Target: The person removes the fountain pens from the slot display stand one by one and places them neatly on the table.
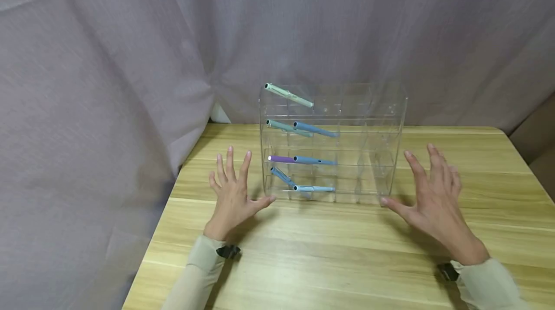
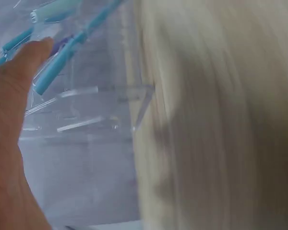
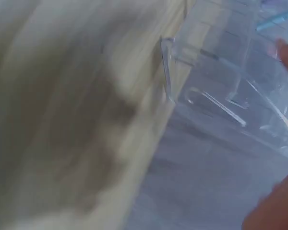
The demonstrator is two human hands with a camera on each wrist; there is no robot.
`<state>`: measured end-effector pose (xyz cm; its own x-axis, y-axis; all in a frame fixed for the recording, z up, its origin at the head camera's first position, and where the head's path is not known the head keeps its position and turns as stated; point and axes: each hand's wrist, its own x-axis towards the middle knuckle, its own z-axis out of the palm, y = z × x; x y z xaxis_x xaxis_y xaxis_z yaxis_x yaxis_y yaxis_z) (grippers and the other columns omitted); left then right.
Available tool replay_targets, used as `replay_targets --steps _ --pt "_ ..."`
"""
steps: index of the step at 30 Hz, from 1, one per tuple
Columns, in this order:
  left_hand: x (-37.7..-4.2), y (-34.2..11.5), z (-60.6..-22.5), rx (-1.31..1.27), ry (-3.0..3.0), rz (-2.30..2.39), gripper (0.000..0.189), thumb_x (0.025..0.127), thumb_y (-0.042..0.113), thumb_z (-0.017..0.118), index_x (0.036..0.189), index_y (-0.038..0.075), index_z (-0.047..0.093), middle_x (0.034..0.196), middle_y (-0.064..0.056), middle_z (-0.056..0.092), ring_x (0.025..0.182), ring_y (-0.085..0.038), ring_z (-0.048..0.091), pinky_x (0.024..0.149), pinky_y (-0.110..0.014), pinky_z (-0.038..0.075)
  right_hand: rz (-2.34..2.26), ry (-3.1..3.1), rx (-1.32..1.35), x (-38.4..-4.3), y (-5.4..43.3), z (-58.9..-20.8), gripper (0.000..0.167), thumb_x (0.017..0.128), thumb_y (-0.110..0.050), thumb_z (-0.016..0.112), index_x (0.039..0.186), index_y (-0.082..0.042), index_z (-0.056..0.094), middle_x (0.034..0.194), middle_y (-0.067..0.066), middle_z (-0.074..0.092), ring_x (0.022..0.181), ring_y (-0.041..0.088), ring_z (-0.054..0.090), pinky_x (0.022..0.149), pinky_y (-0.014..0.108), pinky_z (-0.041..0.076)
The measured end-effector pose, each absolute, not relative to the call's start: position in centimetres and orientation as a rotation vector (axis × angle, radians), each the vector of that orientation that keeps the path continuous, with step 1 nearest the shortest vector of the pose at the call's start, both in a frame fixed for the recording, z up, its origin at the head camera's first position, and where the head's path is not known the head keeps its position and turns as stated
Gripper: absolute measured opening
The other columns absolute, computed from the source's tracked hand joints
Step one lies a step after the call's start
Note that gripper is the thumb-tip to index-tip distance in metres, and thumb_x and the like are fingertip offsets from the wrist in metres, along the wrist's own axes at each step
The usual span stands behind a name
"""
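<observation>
A clear tiered pen rack [image 1: 368, 146] stands upright on the wooden table, with several pens lying in its left columns. A pale green pen [image 1: 289, 95] is on top; a teal pen [image 1: 282, 126] and a blue pen [image 1: 316, 129] lie one tier down. Lower are a purple pen [image 1: 281, 159] and more blue ones, including a tilted blue pen [image 1: 282, 176] and a light blue pen [image 1: 314, 188]. My left hand [image 1: 234, 199], fingers spread, is beside the rack's left side. Mirroring it, my right hand [image 1: 433, 201] spreads by the right side. Whether either thumb touches the rack I cannot tell.
The wooden table [image 1: 325, 257] extends around the rack and under both forearms. Behind it hangs a grey curtain [image 1: 312, 26], which also falls along the table's left edge. A brown surface [image 1: 537, 132] shows beyond the right edge.
</observation>
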<state>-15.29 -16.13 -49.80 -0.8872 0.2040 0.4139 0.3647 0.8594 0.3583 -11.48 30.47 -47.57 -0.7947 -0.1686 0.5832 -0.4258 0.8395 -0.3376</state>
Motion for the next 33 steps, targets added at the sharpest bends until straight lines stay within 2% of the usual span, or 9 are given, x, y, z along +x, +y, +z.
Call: replay_targets --steps 3,5,7,10,12,14,21,28,33 --pt "-15.6 -15.2 -50.1 -0.477 -2.580 -0.949 0.119 0.078 0.052 0.092 0.172 0.027 0.023 0.181 -0.020 -0.004 0.163 -0.055 0.011 0.117 -0.082 0.019 1.001 -2.572 0.435 -11.5 30.3 -48.0 0.092 0.096 -0.043 0.080 0.170 -0.023 0.029 0.181 0.019 0.011 0.164 0.053 0.013 0.122 0.087 0.009" --pt "-15.9 -14.5 -50.4 -0.491 -2.457 -1.129 0.100 0.084 0.039 0.090 0.167 0.023 0.036 0.179 -0.022 0.009 0.156 -0.054 0.030 0.116 -0.076 0.032 1.180 -2.583 0.409 -11.9 29.8 -48.4 0.094 0.094 -0.015 0.082 0.171 -0.024 0.028 0.180 0.015 0.017 0.161 0.053 0.022 0.124 0.080 0.021" --pt "-16.1 -13.7 -50.6 -0.478 -2.328 -1.223 0.079 0.088 0.029 0.086 0.158 0.018 0.049 0.173 -0.022 0.026 0.142 -0.050 0.050 0.106 -0.068 0.049 1.291 -2.575 0.370 -12.3 29.2 -48.9 0.090 0.098 -0.007 0.076 0.171 -0.027 0.027 0.180 0.011 0.022 0.159 0.050 0.028 0.129 0.060 0.032" --pt "-16.2 -12.5 -51.2 -0.431 -2.188 -1.249 0.055 0.092 0.022 0.081 0.142 0.012 0.062 0.159 -0.023 0.046 0.123 -0.043 0.064 0.091 -0.057 0.059 1.427 -2.550 0.330 -12.5 28.4 -49.8 0.082 0.104 -0.007 0.068 0.171 -0.027 0.027 0.180 0.011 0.023 0.158 0.053 0.028 0.129 0.059 0.033" --pt "-16.2 -11.8 -51.7 -0.414 -2.151 -1.232 0.046 0.093 0.021 0.080 0.136 0.011 0.066 0.154 -0.022 0.051 0.116 -0.037 0.066 0.090 -0.051 0.059 1.504 -2.526 0.313 -12.6 27.9 -50.4 0.078 0.105 -0.008 0.066 0.171 -0.027 0.027 0.180 0.013 0.021 0.161 0.055 0.021 0.129 0.070 0.027" --pt "-16.1 -11.3 -52.1 -0.414 -2.136 -1.205 0.042 0.094 0.019 0.079 0.133 0.011 0.069 0.151 -0.022 0.052 0.115 -0.034 0.066 0.093 -0.046 0.058 1.554 -2.495 0.294 -12.6 27.5 -50.9 0.077 0.105 -0.009 0.066 0.170 -0.026 0.029 0.180 0.014 0.021 0.162 0.054 0.017 0.117 0.089 0.020" --pt "-16.3 -10.5 -52.4 -0.360 -2.080 -1.139 0.029 0.095 0.016 0.079 0.124 0.011 0.073 0.148 -0.022 0.056 0.116 -0.033 0.065 0.090 -0.040 0.055 1.598 -2.365 0.275 -13.7 26.5 -52.4 0.079 0.100 0.000 0.069 0.167 -0.021 0.034 0.177 0.014 0.028 0.164 0.019 0.021 0.129 0.076 0.012" --pt "-16.1 -9.9 -52.8 -0.385 -2.060 -1.168 0.025 0.094 0.011 0.080 0.118 0.008 0.074 0.146 -0.026 0.059 0.118 -0.037 0.066 0.099 -0.049 0.060 1.521 -2.376 0.181 -13.4 26.0 -53.4 0.089 0.093 0.002 0.075 0.167 -0.022 0.031 0.176 0.023 0.028 0.161 0.049 0.023 0.128 0.077 0.013" --pt "-15.8 -9.5 -52.7 -0.392 -2.025 -1.087 0.019 0.093 0.017 0.081 0.110 0.011 0.074 0.145 -0.023 0.058 0.127 -0.039 0.050 0.108 -0.044 0.042 1.508 -2.363 0.180 -13.4 26.1 -53.4 0.089 0.093 0.004 0.074 0.167 -0.021 0.031 0.176 0.023 0.027 0.160 0.052 0.024 0.127 0.080 0.014"
